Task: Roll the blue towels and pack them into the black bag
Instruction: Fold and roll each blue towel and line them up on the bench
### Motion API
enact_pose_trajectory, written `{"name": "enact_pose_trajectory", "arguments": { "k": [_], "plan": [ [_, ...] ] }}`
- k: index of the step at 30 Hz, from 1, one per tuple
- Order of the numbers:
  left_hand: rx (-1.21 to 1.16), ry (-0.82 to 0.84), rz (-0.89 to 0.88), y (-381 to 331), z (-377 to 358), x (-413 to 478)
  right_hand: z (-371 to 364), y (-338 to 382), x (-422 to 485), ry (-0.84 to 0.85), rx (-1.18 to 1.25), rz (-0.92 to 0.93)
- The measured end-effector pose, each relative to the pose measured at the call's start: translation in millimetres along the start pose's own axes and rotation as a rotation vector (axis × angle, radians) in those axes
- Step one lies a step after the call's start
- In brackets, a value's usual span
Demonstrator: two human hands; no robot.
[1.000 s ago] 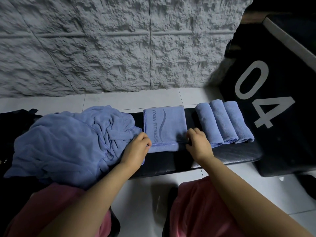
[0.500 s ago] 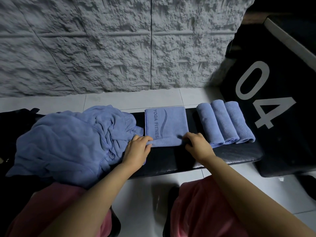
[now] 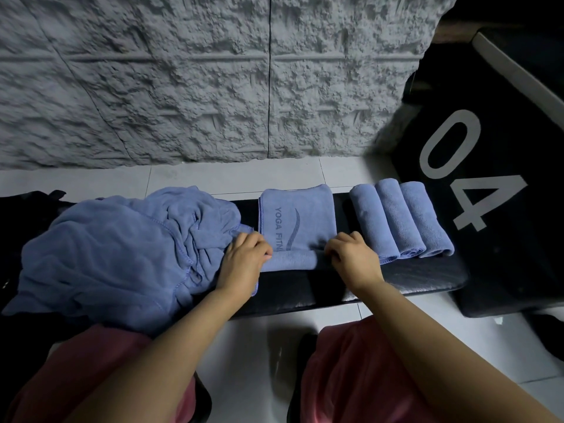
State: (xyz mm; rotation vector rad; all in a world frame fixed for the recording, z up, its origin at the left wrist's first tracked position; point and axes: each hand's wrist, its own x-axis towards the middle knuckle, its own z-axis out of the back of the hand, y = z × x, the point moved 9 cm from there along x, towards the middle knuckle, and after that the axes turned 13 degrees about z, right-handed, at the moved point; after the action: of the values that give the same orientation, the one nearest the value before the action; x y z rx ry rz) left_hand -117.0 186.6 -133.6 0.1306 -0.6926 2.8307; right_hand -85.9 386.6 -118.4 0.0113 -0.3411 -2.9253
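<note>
At the left edge of the frame a dark shape, probably the black bag (image 3: 27,209), lies under and behind the pile of loose blue towels (image 3: 122,254), which spreads over the left end of the bench (image 3: 427,279). Nothing rolled is in the bag as far as can be seen.

Just right of the pile, in the middle of the frame, the left hand (image 3: 244,257) has its fingers curled down onto the near left end of the folded towel (image 3: 297,215) printed with "YOGA FITNESS". The right hand (image 3: 354,257) does the same at the near right end. Both hands are closed over the cloth, pinching the roll between fingers and thumb.

A second ago the near edge of this towel was only turned up in a thin fold; now a thicker roll (image 3: 293,260) sits between the hands and hides the last letters of the print. So the roll has advanced towards the wall, with most of the flat part yet to be taken up.

Further right, three rolled towels (image 3: 399,218) lie side by side, touching, on the bench, beside the black box (image 3: 488,239) marked "04". By my reckoning this is the fourth roll, and packing has not begun.
</note>
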Motion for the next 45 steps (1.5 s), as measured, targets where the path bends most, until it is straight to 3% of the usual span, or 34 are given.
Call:
{"name": "enact_pose_trajectory", "arguments": {
  "k": [3,8,13,18,25,30,35,40,43,45],
  "plan": [
    [0.002,0.002,-0.089,-2.4,2.9,-3.8,5.7,10.5,0.1,-0.033,-0.078,0.118],
    [0.047,0.101,-0.065,2.3,-5.9,-9.3,-14.8,12.1,-3.5,0.233,-0.171,0.148],
    [-0.076,0.077,0.034,10.0,-8.0,-7.3,-17.6,-4.5,-6.1,0.144,0.027,-0.036],
    [-0.205,0.168,0.347,28.8,-15.7,-0.2,-23.4,-31.8,-13.3,0.062,0.436,-0.293],
    [-0.024,0.183,0.392,29.5,-18.9,1.7,-32.0,-38.5,-15.7,0.058,0.475,-0.401],
    [-0.094,0.002,0.171,10.3,1.1,1.6,-0.1,-20.5,-5.5,-0.076,0.17,-0.187],
    [-0.144,-0.045,0.0,7.4,4.0,-0.4,6.7,-0.8,-2.5,-0.024,0.075,-0.046],
    [0.023,0.037,-0.021,4.3,-6.8,-10.8,-19.1,3.4,-6.5,0.211,0.085,0.062],
    [-0.048,0.04,0.05,8.3,-7.7,-8.6,-21.9,-2.4,-6.7,0.173,0.155,-0.02],
    [-0.141,0.099,0.19,19.6,-14.6,-4.3,-22.6,-11.3,-7.4,0.128,0.264,-0.119]
  ]
}}
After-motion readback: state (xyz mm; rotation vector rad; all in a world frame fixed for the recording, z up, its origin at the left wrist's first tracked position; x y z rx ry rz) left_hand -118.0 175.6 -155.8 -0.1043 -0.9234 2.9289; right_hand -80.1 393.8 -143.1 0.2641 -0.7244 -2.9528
